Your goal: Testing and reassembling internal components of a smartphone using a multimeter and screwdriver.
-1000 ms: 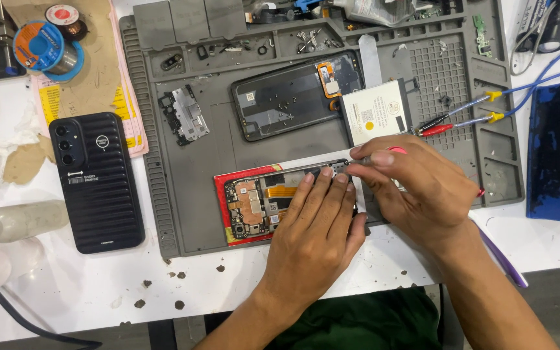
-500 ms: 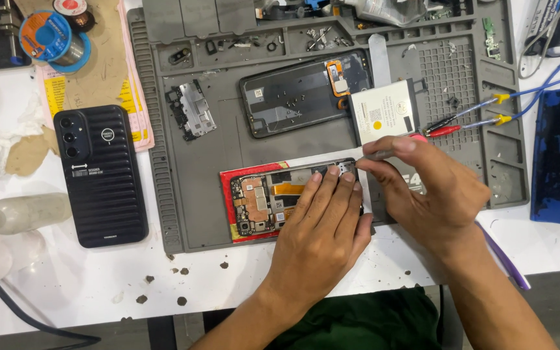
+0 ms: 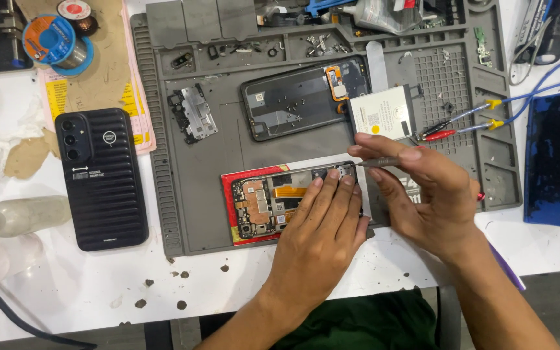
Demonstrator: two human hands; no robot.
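An opened phone with its circuit board bare lies on a red pad on the grey work mat. My left hand rests flat on the phone's right half, fingers pressing it down. My right hand pinches a thin grey tool between thumb and fingers, its tip pointing left at the phone's upper right corner. A white battery lies just above my right hand. The phone's right end is hidden under my hands.
A dark back cover and a metal shield plate lie higher on the mat. A black ribbed phone case sits left of the mat. Red probes with blue leads, a solder spool and a blue pad surround the mat.
The view has shifted slightly, so the mat sits lower in frame. My right hand has lifted a little and now holds the tool level at the phone's upper edge. My left hand stays pressed.
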